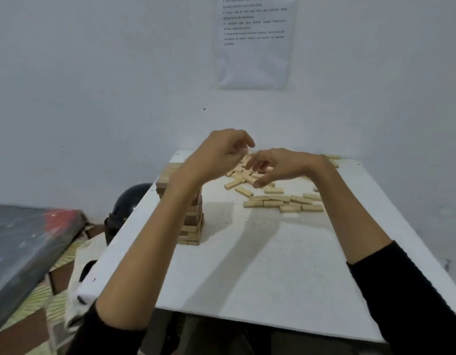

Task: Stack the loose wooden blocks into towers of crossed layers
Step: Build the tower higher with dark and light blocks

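Head view, single frame.

White rectangular table (247, 278) fills the centre and lower right of the frame, its far edge against a pale wall.

Tower of light wooden blocks in crossed layers (193, 226) stands upright on the left part of the table, near its left edge. The left forearm crosses in front of it and hides the middle; the top layers show at the left of the wrist, the lower layers below it.

Loose light wooden blocks (283, 201) lie scattered flat on the far centre and far right of the table, well apart from the tower. The heap is denser under the hands, with a looser row nearer the camera.

Left hand (221, 152): raised above the left edge of the heap, fingers curled downward, blurred. Cannot tell whether it has hold of a block.

Right hand (280, 165): low over the heap, palm down, fingers stretched toward the left and thumb spread apart below them. Fingertips are at or just above the blocks; it has hold of nothing that shows.

Both forearms are bare, with black sleeves (413, 303) at the bottom corners.

Surroundings: a white printed paper sheet (255, 42) on the wall at upper centre, text too blurred to read. A glossy black rounded object (134, 201) sits just beyond the table's left edge. A dark flat panel (24, 252) lies at lower left.
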Available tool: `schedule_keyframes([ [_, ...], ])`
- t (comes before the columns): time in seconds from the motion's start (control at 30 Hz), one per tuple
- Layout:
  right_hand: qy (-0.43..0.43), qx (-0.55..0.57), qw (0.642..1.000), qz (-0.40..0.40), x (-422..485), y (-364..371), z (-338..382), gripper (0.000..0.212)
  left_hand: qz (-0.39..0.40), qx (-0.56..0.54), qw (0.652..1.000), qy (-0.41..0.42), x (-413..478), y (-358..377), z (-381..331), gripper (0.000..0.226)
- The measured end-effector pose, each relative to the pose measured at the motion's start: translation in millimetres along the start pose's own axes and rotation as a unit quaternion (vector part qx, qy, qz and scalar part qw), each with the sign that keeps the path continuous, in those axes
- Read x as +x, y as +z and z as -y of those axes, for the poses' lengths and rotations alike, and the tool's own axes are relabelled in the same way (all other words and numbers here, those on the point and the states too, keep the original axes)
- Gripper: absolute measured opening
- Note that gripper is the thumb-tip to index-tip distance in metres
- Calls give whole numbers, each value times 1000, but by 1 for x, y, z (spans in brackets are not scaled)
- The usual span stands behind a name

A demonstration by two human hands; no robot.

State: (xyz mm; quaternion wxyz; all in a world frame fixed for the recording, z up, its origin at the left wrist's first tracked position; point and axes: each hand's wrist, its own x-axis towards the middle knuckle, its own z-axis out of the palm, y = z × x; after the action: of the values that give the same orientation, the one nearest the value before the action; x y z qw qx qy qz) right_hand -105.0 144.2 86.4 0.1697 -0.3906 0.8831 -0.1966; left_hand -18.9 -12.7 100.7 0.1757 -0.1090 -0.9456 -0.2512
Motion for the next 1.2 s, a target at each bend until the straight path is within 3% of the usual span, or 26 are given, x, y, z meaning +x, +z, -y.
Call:
schedule_keyframes([
  [0.17, 56, 10, 995, -86, -14, 34, -71, 42, 50, -52, 996, -52, 3, 106, 18, 23],
  [0.3, 106, 7, 981, -163, -16, 72, -118, 41, 84, -18, 991, -104, -2, 172, 49, 36],
  [0.53, 73, 27, 948, -309, -6, 93, -157, 26, -68, 30, 984, -161, 18, 207, 61, 22],
  [0.7, 100, 33, 913, -394, 15, 61, -196, 21, -96, 29, 982, -162, 35, 221, 65, 21],
  [0.8, 160, 14, 903, -399, 29, 36, -228, 28, -105, 28, 979, -172, 41, 225, 67, 19],
  [0.9, 224, 2, 910, -350, 41, 22, -259, 33, -104, 27, 979, -173, 43, 226, 65, 19],
  [1.0, 214, 24, 928, -305, 49, 23, -273, 42, -109, 36, 977, -178, 43, 227, 63, 18],
  [1.2, 225, -52, 914, -334, 59, 38, -279, 37, -150, 98, 974, -141, 48, 225, 71, 35],
])
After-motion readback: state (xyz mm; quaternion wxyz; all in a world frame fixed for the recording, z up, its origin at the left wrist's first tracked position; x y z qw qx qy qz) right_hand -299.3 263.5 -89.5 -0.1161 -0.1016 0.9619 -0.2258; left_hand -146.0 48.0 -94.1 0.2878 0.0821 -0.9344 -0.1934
